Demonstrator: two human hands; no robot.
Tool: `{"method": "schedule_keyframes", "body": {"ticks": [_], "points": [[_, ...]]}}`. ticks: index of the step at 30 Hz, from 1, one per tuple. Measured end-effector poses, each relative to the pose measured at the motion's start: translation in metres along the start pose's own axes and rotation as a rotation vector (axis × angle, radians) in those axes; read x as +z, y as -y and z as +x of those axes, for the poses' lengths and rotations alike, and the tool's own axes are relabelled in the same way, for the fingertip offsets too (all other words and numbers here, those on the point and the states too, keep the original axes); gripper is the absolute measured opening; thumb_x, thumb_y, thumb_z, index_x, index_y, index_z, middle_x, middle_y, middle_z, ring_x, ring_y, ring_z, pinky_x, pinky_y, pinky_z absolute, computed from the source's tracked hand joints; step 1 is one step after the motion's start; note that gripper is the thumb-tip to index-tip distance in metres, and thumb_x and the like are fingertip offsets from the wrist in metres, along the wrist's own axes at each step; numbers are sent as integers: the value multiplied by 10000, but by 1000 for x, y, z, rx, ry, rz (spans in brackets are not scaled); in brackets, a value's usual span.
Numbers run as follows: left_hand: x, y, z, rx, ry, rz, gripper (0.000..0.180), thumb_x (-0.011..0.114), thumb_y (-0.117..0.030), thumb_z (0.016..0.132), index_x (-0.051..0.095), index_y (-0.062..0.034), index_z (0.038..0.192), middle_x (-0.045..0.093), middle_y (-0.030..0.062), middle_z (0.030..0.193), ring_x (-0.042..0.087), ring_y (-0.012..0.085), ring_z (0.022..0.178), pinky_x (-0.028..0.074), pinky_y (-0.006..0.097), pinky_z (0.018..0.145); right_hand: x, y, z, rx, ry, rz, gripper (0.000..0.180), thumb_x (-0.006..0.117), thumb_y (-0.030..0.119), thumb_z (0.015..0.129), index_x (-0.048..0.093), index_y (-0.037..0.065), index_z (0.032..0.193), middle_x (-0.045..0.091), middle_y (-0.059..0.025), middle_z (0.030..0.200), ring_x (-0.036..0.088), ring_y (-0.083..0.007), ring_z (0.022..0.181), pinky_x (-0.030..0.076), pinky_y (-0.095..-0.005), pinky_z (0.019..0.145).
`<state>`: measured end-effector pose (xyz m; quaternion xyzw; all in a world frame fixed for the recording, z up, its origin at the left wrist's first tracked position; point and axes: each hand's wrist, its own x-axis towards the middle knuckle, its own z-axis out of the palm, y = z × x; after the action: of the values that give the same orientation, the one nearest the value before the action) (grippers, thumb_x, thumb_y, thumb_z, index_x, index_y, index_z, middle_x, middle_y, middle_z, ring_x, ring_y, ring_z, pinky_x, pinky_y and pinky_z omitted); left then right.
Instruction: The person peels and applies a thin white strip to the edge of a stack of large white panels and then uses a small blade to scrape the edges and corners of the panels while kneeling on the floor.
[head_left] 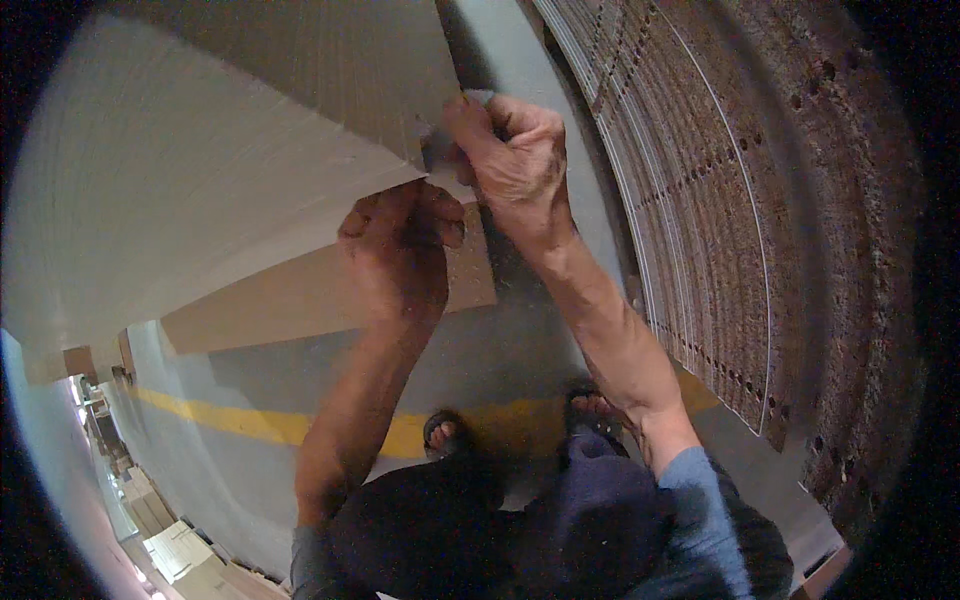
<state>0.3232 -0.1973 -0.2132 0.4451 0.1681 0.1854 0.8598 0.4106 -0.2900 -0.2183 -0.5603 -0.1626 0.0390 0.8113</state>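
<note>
Pale, smooth panel [200,170] corner pinched by both hands [400,250].

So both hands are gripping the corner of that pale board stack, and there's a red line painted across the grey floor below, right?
Not quite: the head view shows the floor line is yellow, not red. The rest holds: the left hand and right hand both grip the corner of the pale board stack.
</note>
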Motion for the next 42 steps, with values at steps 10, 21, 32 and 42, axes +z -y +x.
{"method": "schedule_keyframes", "body": {"ticks": [10, 21, 32, 42], "points": [[-2, 3, 5, 305, 95, 310, 230, 485, -146, 885, 579, 29, 770, 577, 110, 696, 473, 171, 570, 357, 300, 512, 0, -1, 11, -128, 91, -48, 329, 585, 256, 890, 590, 33, 648, 534, 9, 550, 448, -45, 507, 339, -223, 460], [12, 11, -8, 312, 70, 102, 151, 529, -83, 896, 591, 55, 885, 632, 167, 723, 575, 202, 556, 467, 294, 533, -4, 0, 1, 60, 8, 51, 359, 619, 284, 858, 559, 29, 612, 490, 11, 510, 418, -61, 473, 320, -230, 445], [7, 9, -5, 218, 11, 154, 158, 544, -100, 894, 590, 51, 896, 635, 164, 728, 566, 193, 536, 457, 286, 500, -10, -8, 8, -265, 40, -393, 58, 545, 52, 820, 601, 47, 808, 502, -30, 558, 468, -112, 473, 342, -248, 428], [-1, 24, 2, 52, -62, 156, 191, 559, -113, 885, 598, 40, 779, 599, 120, 650, 546, 178, 518, 420, 283, 485, -21, -27, -9, 249, 55, -143, 234, 532, 235, 906, 610, 18, 864, 570, -8, 682, 495, -70, 561, 366, -227, 458]]}}
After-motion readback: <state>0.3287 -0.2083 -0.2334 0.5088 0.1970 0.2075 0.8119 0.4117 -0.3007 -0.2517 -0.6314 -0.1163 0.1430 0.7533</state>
